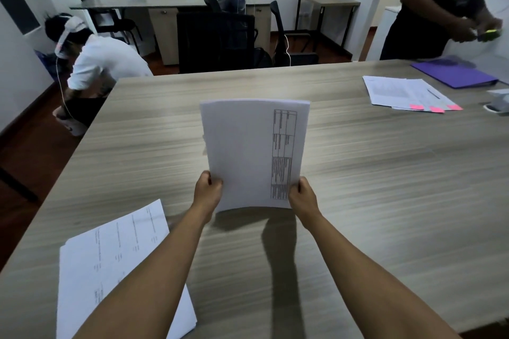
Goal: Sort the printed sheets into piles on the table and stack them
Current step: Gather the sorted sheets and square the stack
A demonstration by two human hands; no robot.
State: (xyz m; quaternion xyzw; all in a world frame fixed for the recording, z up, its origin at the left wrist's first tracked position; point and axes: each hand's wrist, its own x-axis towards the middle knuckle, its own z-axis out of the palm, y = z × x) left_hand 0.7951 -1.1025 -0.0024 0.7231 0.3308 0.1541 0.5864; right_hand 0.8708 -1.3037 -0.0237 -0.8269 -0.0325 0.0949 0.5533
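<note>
A pile (115, 278) of sheets lies at lower left on the table (371, 187). At centre, the left hand (207, 190) and right hand (302, 196) grip a stack (248, 151) by its lower corners, above the table. More papers (405, 93) lie upper right.

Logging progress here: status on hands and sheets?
Both hands, left and right, grip held stack above table. One pile down, near left. Nothing in the way.
</note>
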